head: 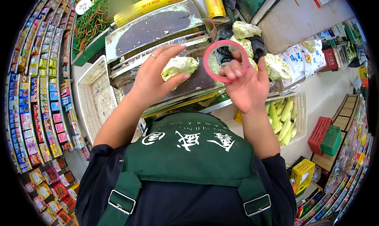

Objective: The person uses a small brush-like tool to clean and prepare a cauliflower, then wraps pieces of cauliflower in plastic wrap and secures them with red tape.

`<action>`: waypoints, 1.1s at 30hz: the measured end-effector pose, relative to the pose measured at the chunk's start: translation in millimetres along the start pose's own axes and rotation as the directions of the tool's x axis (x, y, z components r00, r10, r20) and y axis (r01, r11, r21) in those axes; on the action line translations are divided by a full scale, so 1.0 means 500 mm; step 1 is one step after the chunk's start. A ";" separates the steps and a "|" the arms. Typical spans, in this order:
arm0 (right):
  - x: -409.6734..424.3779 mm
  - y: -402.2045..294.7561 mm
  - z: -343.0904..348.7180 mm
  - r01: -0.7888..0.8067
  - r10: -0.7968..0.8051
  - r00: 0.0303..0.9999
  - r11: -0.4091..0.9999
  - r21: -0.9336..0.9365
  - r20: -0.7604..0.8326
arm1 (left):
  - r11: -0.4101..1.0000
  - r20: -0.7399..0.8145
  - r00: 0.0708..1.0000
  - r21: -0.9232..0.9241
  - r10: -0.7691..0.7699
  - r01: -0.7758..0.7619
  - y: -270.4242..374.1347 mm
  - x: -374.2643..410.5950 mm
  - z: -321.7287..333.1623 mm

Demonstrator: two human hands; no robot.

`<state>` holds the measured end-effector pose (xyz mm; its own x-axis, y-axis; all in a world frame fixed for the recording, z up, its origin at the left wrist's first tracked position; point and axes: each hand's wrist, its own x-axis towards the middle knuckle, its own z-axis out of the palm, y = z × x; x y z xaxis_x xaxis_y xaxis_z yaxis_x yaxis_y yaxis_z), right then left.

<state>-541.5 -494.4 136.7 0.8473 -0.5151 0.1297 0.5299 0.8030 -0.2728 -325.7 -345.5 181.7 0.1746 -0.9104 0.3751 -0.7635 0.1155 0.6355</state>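
A pale green leafy vegetable (pixel 180 66), which looks like cabbage or lettuce, lies on the dark surface of the wrapping station. My left hand (pixel 158 75) is around its near left side, thumb and fingers apart; how firmly it grips is unclear. In my right hand (pixel 241 78) is a roll of pink-red tape (pixel 209 66), its ring hooked over the curled fingers, palm up. Behind my left hand stands the film wrapper's worn dark plate (pixel 154 27), with a yellow roll of wrap (pixel 149 7) beyond it. More pale leafy heads (pixel 245 30) lie past my right hand.
A white plastic crate (pixel 99 92) stands at the left, below a green bin of chili peppers (pixel 93 27). At the right, another crate holds corn in husks or similar long green vegetables (pixel 281 116). Bagged goods (pixel 302 58) lie beyond it. Red (pixel 319 135) and green (pixel 331 140) baskets stand farther right.
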 end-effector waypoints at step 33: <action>-0.030 0.114 -0.002 0.264 -0.419 0.865 -0.088 -0.961 0.276 | 0.072 0.157 0.888 -0.976 -0.432 0.207 -0.008 0.010 0.010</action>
<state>-524.3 -441.3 118.2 0.5210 -0.6995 0.4892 0.1420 -0.4941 -0.8577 -324.9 -352.4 177.8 0.3874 -0.9207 -0.0469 0.5882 0.2077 0.7816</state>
